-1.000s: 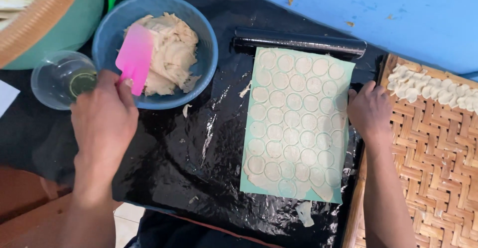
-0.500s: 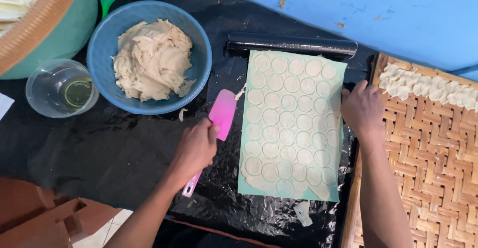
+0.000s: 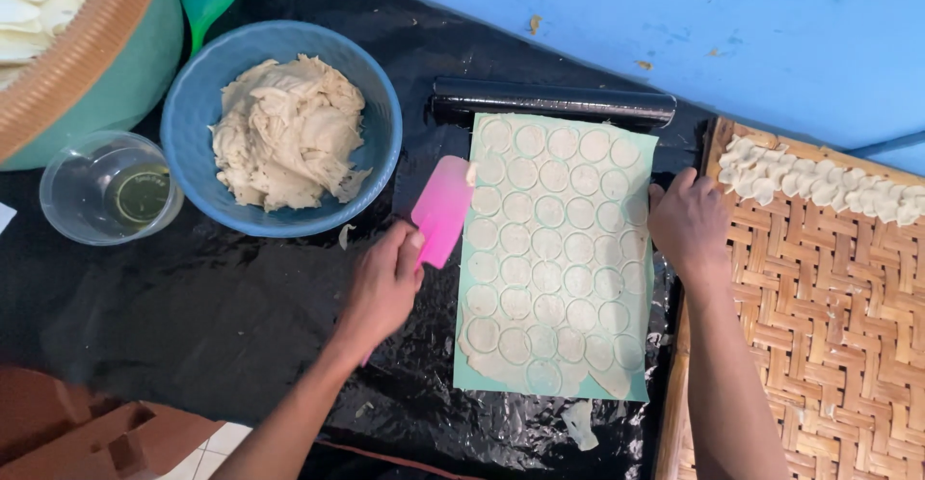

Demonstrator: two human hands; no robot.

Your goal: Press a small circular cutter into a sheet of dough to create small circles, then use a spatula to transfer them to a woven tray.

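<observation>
A: Since the earlier frames we've brought the pink scraper [image 3: 442, 210] off the dough bowl [image 3: 381, 119]; left hand [image 3: 383, 282] grips its handle, blade at the stencil sheet [image 3: 554, 258] edge

B: Right hand [image 3: 689, 225] lies flat, pinning the sheet's right edge on the worktop [image 3: 193, 316] — we look set for spreading

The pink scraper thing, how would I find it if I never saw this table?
Start at the big blue bowl of dough, then look just right of it, at the pale green mat. At the mat's left edge the left hand grips a flat spatula. It is the only bright pink thing there.
</observation>
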